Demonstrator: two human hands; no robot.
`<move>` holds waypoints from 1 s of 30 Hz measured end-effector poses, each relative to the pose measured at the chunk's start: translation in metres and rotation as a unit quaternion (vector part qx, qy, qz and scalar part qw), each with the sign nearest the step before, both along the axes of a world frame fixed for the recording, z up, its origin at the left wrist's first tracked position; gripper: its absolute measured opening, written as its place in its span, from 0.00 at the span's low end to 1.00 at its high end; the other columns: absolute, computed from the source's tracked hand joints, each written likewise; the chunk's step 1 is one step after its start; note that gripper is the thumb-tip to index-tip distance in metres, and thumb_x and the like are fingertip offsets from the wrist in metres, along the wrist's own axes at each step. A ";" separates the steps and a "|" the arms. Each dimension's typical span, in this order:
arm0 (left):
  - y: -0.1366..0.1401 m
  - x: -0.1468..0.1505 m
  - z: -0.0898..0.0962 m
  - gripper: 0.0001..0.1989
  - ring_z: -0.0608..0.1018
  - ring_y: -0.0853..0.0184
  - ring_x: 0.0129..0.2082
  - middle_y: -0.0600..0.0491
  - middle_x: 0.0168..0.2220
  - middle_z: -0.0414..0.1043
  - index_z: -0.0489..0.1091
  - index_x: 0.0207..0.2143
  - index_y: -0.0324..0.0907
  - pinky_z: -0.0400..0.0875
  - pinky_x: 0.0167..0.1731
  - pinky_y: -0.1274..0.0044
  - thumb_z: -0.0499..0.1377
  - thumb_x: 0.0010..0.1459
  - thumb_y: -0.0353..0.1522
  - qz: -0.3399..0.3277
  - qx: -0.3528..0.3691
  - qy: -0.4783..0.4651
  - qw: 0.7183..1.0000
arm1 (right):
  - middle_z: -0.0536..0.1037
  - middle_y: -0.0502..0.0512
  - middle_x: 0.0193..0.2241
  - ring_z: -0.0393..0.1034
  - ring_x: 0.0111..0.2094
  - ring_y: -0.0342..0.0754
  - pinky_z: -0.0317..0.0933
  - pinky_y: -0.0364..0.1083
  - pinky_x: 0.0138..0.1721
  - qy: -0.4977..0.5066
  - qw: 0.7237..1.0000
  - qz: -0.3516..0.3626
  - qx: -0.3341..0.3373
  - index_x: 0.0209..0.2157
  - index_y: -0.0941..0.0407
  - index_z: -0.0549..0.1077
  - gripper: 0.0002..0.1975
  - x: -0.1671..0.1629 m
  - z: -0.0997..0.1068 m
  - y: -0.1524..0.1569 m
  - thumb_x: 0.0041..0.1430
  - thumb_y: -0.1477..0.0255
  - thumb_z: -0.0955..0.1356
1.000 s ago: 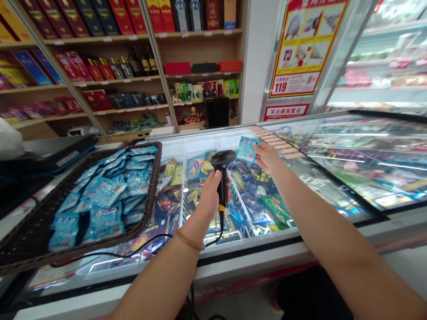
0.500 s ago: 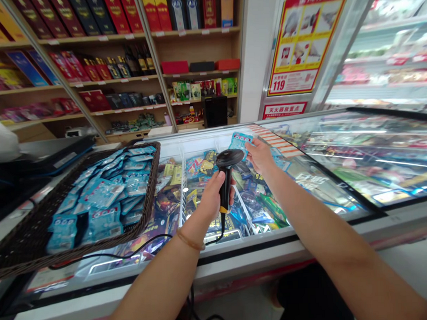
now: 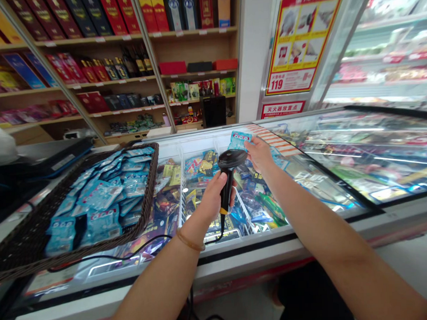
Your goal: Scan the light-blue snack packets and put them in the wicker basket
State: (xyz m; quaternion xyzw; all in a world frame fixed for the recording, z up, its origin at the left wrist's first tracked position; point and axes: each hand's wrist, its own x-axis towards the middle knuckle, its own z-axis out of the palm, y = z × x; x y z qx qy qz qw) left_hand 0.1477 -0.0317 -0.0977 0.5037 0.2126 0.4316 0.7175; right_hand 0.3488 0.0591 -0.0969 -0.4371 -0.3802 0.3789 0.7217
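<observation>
My left hand (image 3: 215, 195) is wrapped round the handle of a black barcode scanner (image 3: 226, 185), held upright over the freezer with its head pointing away to the right. A cable runs down from the handle's yellow-trimmed end. Just beyond the scanner head, my right hand (image 3: 259, 153) pinches the edge of a small blue packet (image 3: 238, 140). The scanner head hides the packet's lower part. To the left, a dark woven basket (image 3: 151, 181) holds many similar blue packets (image 3: 101, 193), piled loosely.
Under my hands is a chest freezer (image 3: 288, 244) with a glass top and bagged goods inside. The black cable (image 3: 132, 253) crosses its left part. Shelves (image 3: 194, 32) of boxes and bottles stand behind, beside a red and yellow poster (image 3: 289, 43).
Both hands keep their grips on the scanner and the packet. The scanner has shifted very slightly to the right, its head nearer my right hand. The view has moved a little.
</observation>
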 end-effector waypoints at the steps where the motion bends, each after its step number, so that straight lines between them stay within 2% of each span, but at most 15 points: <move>1: 0.001 0.000 -0.001 0.29 0.69 0.75 0.18 0.53 0.32 0.71 0.67 0.44 0.39 0.61 0.14 0.80 0.64 0.51 0.53 0.001 0.000 0.001 1.000 | 0.74 0.43 0.19 0.67 0.21 0.42 0.62 0.41 0.24 0.000 1.000 0.003 0.002 0.34 0.53 0.72 0.16 0.000 0.000 0.000 0.45 0.63 0.75; 6: 0.006 0.002 -0.008 0.31 0.68 0.75 0.17 0.53 0.32 0.72 0.66 0.42 0.40 0.60 0.12 0.80 0.64 0.49 0.55 0.013 0.005 0.001 1.000 | 0.75 0.44 0.21 0.67 0.21 0.42 0.60 0.41 0.23 -0.003 1.000 0.002 -0.002 0.35 0.53 0.72 0.16 0.000 -0.001 -0.003 0.45 0.63 0.75; 8: 0.006 0.002 -0.006 0.30 0.68 0.75 0.16 0.54 0.31 0.71 0.65 0.41 0.41 0.60 0.12 0.80 0.64 0.48 0.55 0.036 0.014 0.006 0.999 | 0.72 0.43 0.20 0.65 0.20 0.41 0.59 0.40 0.22 -0.012 1.000 -0.006 -0.012 0.32 0.53 0.71 0.14 -0.001 -0.002 -0.003 0.45 0.64 0.75; 12: 0.001 -0.005 0.013 0.26 0.67 0.75 0.16 0.56 0.28 0.69 0.65 0.37 0.42 0.60 0.13 0.81 0.64 0.49 0.53 0.126 0.069 0.050 0.988 | 0.62 0.39 0.15 0.60 0.18 0.38 0.60 0.39 0.23 0.004 0.998 -0.033 -0.047 0.23 0.54 0.63 0.17 -0.011 -0.002 0.000 0.46 0.68 0.76; 15: -0.006 -0.020 0.035 0.23 0.66 0.75 0.15 0.58 0.25 0.66 0.64 0.36 0.42 0.59 0.13 0.81 0.62 0.53 0.52 0.199 0.099 0.065 0.973 | 0.69 0.42 0.17 0.66 0.20 0.40 0.67 0.41 0.28 0.032 0.997 0.008 -0.072 0.24 0.55 0.64 0.12 -0.029 0.009 0.007 0.50 0.74 0.73; 18: -0.011 -0.045 0.056 0.22 0.66 0.75 0.14 0.59 0.22 0.65 0.63 0.34 0.42 0.59 0.12 0.81 0.59 0.56 0.52 0.258 0.069 0.041 0.963 | 0.75 0.46 0.20 0.70 0.22 0.41 0.70 0.43 0.32 0.021 0.992 0.070 -0.106 0.26 0.56 0.68 0.07 -0.062 0.031 0.016 0.55 0.79 0.69; 22: -0.016 -0.092 0.074 0.21 0.66 0.75 0.15 0.58 0.23 0.66 0.64 0.36 0.42 0.60 0.13 0.82 0.60 0.55 0.51 0.329 0.013 -0.020 0.944 | 0.76 0.47 0.20 0.72 0.22 0.41 0.71 0.44 0.33 -0.016 0.979 0.153 -0.136 0.25 0.56 0.66 0.10 -0.126 0.062 0.028 0.58 0.81 0.68; 26: -0.021 -0.139 0.079 0.20 0.67 0.75 0.16 0.58 0.25 0.68 0.65 0.38 0.41 0.61 0.14 0.82 0.60 0.56 0.48 0.379 -0.028 -0.061 0.923 | 0.75 0.47 0.19 0.71 0.22 0.41 0.72 0.46 0.37 -0.048 0.963 0.225 -0.141 0.25 0.56 0.67 0.11 -0.201 0.080 0.037 0.60 0.81 0.67; 30: -0.025 -0.173 0.077 0.20 0.68 0.74 0.16 0.58 0.25 0.68 0.65 0.38 0.41 0.61 0.14 0.82 0.60 0.56 0.48 0.416 -0.032 -0.076 0.906 | 0.76 0.49 0.20 0.73 0.24 0.42 0.71 0.47 0.40 -0.070 0.947 0.277 -0.143 0.26 0.57 0.70 0.08 -0.258 0.086 0.041 0.59 0.80 0.69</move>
